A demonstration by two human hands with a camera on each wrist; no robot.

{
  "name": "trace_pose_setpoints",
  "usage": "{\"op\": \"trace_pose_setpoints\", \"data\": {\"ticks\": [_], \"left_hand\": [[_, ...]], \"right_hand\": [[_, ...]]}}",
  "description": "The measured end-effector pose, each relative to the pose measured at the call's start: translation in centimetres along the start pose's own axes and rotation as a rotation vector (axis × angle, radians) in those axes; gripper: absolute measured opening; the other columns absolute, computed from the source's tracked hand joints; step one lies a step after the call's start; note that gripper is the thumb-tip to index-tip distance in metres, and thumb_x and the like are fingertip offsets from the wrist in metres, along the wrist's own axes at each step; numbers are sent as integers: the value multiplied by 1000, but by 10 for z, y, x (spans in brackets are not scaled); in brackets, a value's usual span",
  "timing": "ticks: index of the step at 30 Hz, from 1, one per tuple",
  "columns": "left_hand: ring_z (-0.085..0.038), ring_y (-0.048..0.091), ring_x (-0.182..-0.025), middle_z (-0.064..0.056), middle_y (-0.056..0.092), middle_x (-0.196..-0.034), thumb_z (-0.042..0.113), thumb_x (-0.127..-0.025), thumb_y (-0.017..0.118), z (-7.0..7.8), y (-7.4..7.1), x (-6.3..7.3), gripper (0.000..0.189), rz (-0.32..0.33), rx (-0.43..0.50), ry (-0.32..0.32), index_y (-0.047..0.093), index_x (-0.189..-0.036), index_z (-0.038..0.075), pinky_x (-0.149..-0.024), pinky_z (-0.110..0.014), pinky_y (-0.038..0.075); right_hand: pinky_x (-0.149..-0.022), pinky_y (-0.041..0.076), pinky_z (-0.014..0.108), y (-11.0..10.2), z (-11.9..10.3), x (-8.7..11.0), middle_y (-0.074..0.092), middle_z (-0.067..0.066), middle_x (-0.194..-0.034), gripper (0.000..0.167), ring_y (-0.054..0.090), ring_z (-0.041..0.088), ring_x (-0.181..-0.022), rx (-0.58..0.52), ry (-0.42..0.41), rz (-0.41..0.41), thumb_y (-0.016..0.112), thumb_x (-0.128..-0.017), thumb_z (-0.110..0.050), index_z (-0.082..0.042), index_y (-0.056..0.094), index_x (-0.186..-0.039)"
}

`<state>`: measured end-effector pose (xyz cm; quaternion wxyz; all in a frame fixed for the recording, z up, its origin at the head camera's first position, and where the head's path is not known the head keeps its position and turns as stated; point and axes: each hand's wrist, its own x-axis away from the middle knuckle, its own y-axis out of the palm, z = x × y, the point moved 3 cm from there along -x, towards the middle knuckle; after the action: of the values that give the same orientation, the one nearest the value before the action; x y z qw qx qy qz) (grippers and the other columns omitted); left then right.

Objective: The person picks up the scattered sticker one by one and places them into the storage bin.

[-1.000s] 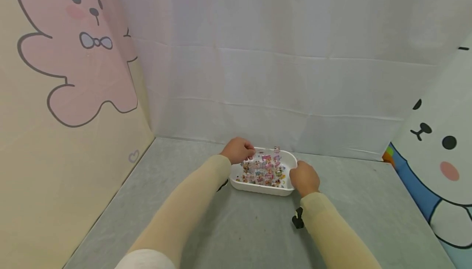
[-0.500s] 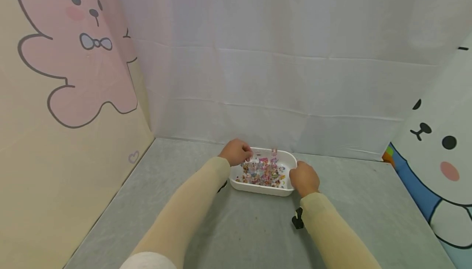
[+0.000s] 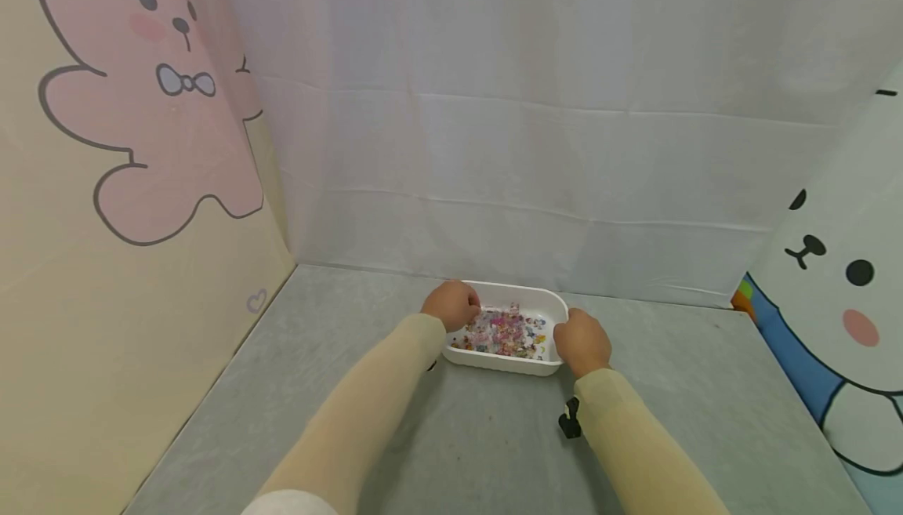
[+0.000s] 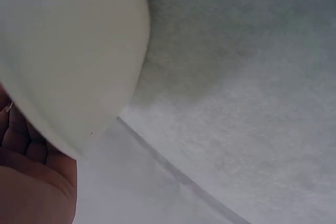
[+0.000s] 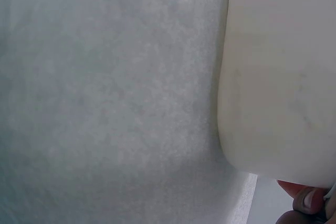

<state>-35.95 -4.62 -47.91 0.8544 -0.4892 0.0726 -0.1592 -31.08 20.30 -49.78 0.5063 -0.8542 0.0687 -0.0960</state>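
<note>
A white rectangular tray (image 3: 502, 364) stands on the table, with small colourful printed figures showing inside. My left hand (image 3: 451, 305) is over the tray's left end, fingers curled, pinching the edge of a clear sticker sheet (image 3: 506, 331). The sheet lies low in the tray, its pink and multicoloured prints bunched together in this view. At the tray's right end my right hand (image 3: 584, 342) grips the rim. In the left wrist view the curled left fingers (image 4: 18, 135) appear behind the tray's outer wall (image 4: 79, 61). The right fingertips (image 5: 310, 200) show under the tray's corner in the right wrist view.
Grey cloth covers the table (image 3: 487, 437). A white curtain (image 3: 494, 146) hangs right behind the tray. On the left stands a cream panel with a pink bear (image 3: 169, 131), on the right one with a white cartoon animal (image 3: 839, 303).
The clear sticker sheet, raised at the back of the tray a second ago, has come down low into it. My left hand has dropped slightly with it; the right hand and tray stay put.
</note>
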Motion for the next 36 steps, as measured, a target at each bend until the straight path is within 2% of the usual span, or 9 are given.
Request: {"op": "trace_pose_setpoints", "data": {"ticks": [5,7,12,16,20,25,30,36], "left_hand": [[-9,60,-66,8,68,-77,23,-102,67,3,6,0,18,33,-177,53,77,-88,18,-70,-36,54],[-9,60,-66,7,67,-75,22,-102,67,6,8,0,20,46,-271,84,77,-85,18,-68,-35,54],[-13,61,-65,4,66,-71,16,-100,69,10,14,1,21,74,-579,157,74,-80,18,-61,-35,54],[-15,62,-65,2,67,-71,17,-96,74,12,15,1,14,92,-717,187,75,-81,17,-60,-36,56],[-15,61,-63,2,63,-67,19,-96,74,12,15,3,16,130,-776,190,75,-81,17,-62,-36,56],[-15,60,-60,2,58,-64,21,-98,73,8,12,3,16,172,-800,192,75,-82,18,-61,-34,55],[-14,60,-60,2,59,-66,23,-99,70,2,9,4,15,171,-772,189,75,-87,17,-60,-35,55],[-13,54,-55,3,56,-62,22,-96,70,0,6,8,16,185,-719,218,71,-81,17,-55,-34,52]], "right_hand": [[-97,48,61,0,0,1,58,31,-138,50,58,47,-124,4,-2,1,47,-100,-15,10,51,-143],[-97,48,61,-1,-1,1,58,31,-137,50,58,47,-123,6,-6,2,47,-100,-15,11,51,-143],[-94,49,61,-1,-2,2,59,31,-135,49,60,46,-121,2,0,3,49,-101,-15,10,52,-143],[-94,50,61,-2,-3,3,59,31,-136,49,60,46,-121,7,7,-1,49,-101,-15,10,52,-143],[-96,48,61,0,-2,2,58,31,-137,50,58,47,-123,12,11,-7,49,-101,-16,10,52,-143],[-98,47,61,1,-1,1,58,31,-138,50,57,47,-125,15,13,-6,48,-100,-16,10,52,-143],[-98,47,61,2,-1,0,58,31,-138,50,57,47,-125,7,5,-4,48,-100,-15,10,52,-143],[-99,46,62,3,-1,0,58,31,-138,50,56,48,-125,9,-5,-6,48,-100,-15,10,51,-143]]}}
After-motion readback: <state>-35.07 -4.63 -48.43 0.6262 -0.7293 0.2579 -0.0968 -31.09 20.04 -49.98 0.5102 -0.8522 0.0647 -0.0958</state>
